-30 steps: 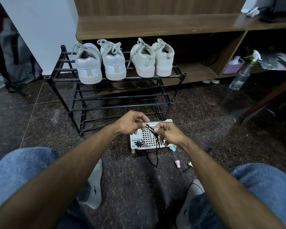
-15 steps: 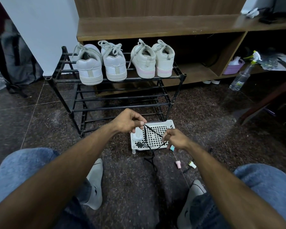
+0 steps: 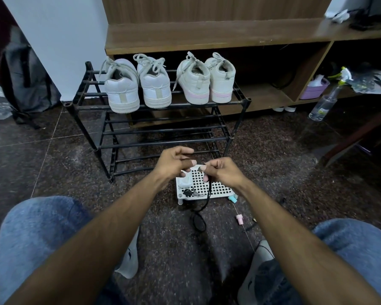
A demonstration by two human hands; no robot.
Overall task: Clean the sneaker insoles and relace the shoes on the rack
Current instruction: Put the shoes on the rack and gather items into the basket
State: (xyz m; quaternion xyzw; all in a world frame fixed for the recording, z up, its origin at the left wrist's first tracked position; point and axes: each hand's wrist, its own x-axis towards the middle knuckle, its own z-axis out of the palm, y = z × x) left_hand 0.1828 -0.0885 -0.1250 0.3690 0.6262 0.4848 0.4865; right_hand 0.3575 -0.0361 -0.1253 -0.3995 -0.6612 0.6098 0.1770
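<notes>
I have both hands together just above the white perforated tray (image 3: 216,190) on the floor. My right hand (image 3: 223,172) has its grip closed, fingers curled round a black cord (image 3: 209,192) that hangs down and ends in a loop on the floor. My left hand (image 3: 174,164) has its fingers bent toward the same spot, apparently pinching the cord's upper end, though I cannot see the contact clearly.

Whether this cord is a shoelace I cannot tell. I judge the relacing largely done: four white sneakers sit heels toward me on the top tier of the black rack (image 3: 163,104), a plain pair (image 3: 139,89) at left and a pink-trimmed pair (image 3: 207,84) at right, all showing tied laces. No insoles are visible, so I cannot say if they are cleaned.

Counted: two hands, one cord, one tray, four sneakers, one rack, one spray bottle (image 3: 326,100) far right.
</notes>
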